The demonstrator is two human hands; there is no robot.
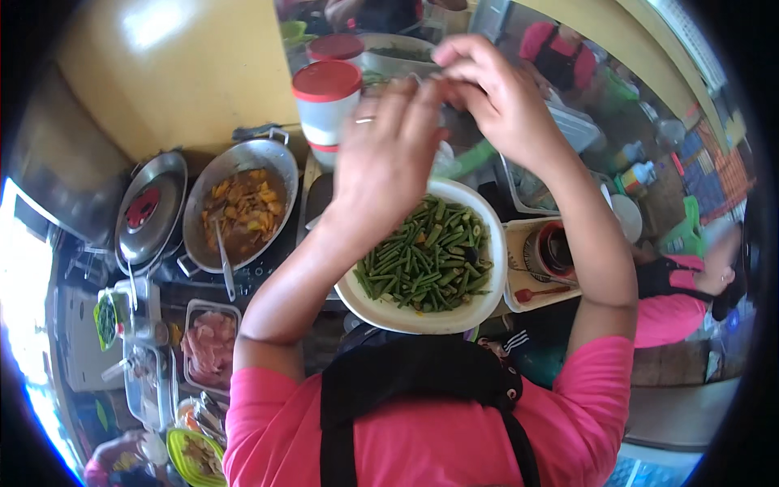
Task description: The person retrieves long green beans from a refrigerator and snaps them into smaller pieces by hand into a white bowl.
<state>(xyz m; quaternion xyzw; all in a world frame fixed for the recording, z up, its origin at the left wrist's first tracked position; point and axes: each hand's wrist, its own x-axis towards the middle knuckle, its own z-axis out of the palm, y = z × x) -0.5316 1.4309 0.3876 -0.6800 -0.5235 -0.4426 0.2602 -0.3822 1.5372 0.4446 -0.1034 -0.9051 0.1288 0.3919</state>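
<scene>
My left hand (386, 140) is raised above the far edge of a white oval dish (420, 322), fingers bent away from me and blurred. Beside it my right hand (481, 85) is lifted with bent, spread fingers; the fingertips of both hands nearly meet. Whether something small is between them cannot be told. Cut green beans (432, 255) fill much of the dish in front of my body. A white container with a red lid (327, 82) stands just left of my hands, on another red-lidded one.
At left are a metal pan of orange stew (246, 213) with a spoon, a lidded pan (152, 213) and a tub of raw meat (210, 347). A tray (517, 243) with a red-rimmed bowl is right of the dish. A person in pink (675, 304) is at far right.
</scene>
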